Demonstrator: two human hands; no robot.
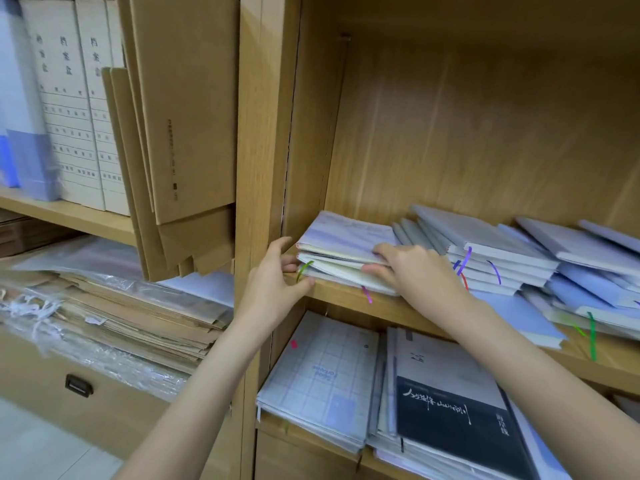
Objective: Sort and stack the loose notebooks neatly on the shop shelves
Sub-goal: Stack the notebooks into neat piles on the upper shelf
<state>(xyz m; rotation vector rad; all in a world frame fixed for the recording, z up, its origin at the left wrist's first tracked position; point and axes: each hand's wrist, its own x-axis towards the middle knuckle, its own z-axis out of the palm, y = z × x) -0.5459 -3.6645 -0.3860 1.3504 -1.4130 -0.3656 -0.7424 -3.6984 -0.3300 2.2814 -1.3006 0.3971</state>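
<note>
A small stack of pale lavender notebooks lies at the left end of the wooden shelf, close to the side wall. My left hand holds the stack's left front corner, thumb under it and fingers against its edge. My right hand grips the stack's right side, fingers on the top cover and thumb on the page edges. To the right, more notebooks with coloured ribbon markers lie in a loose, fanned pile, some leaning on each other.
On the shelf below lie flat notebooks, a grid-patterned one and a dark-covered one. The left bay holds upright file boxes, leaning cardboard folders and wrapped paper stacks. The shelf space above the notebooks is open.
</note>
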